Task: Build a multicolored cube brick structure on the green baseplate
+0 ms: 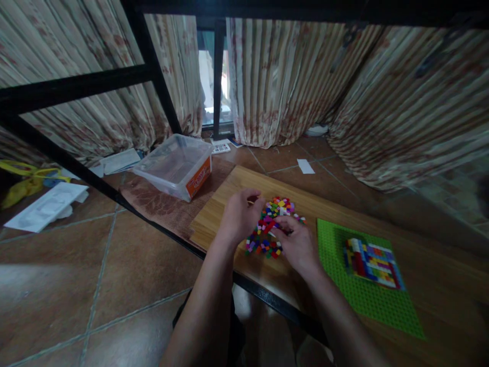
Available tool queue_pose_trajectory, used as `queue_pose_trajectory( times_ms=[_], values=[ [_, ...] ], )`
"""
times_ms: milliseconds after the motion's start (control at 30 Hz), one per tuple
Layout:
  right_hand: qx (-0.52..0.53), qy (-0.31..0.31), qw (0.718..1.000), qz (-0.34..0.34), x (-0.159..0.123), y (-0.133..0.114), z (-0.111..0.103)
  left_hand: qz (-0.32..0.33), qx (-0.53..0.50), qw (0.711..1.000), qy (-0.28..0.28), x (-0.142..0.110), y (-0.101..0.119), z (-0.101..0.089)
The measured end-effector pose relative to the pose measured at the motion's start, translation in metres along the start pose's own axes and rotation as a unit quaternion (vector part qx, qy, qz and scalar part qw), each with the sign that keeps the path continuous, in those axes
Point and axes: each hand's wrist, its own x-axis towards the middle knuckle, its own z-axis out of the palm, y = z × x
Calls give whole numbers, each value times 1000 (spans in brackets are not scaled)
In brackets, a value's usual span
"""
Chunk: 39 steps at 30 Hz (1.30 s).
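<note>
A heap of small multicoloured toy bricks [274, 251] lies on a wooden board. My left hand [241, 216] is over the left side of the heap, fingers curved and a gap showing between thumb and forefinger; no brick is visible in it. On the heap's right side, my right hand [300, 244] pinches a small red brick [269, 227] between thumb and fingertips, though blur hides its exact shape. To the right of that hand is a green baseplate [332, 275], bearing a block of bricks [376, 262] built in several colours.
The wooden board [244, 178] has a dark metal bar [267, 298] along its near edge. Left of it stands a clear plastic box [160, 176] with an orange label, on a brown mat [164, 214]. Black frame bars [151, 46] cross the upper left. Curtains [275, 76] hang behind.
</note>
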Motion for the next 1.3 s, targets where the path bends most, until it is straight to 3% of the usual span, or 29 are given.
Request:
queue_pose_trajectory(
  times_ms=[167,300,467,633,867,1100,1300],
  values=[
    [140,8,990,11,8,-4,-7,28,132,977,-167,-6,6,4],
    [213,-16,976,27,11,-11,-13,56,124,965,-226,-7,8,7],
    [253,37,965,61,5,-16,-20,61,-8,980,-189,-4,5,8],
    [271,42,957,91,-2,-27,-19,5,-132,976,-171,-2,3,8],
    [302,52,947,97,0,-44,-16,-20,-179,964,-197,-5,9,9],
    [319,38,943,83,-2,-40,-15,-34,-184,960,-210,-9,14,11],
    [382,33,918,101,-2,-40,-15,-77,-234,944,-221,-12,15,14]
  ],
)
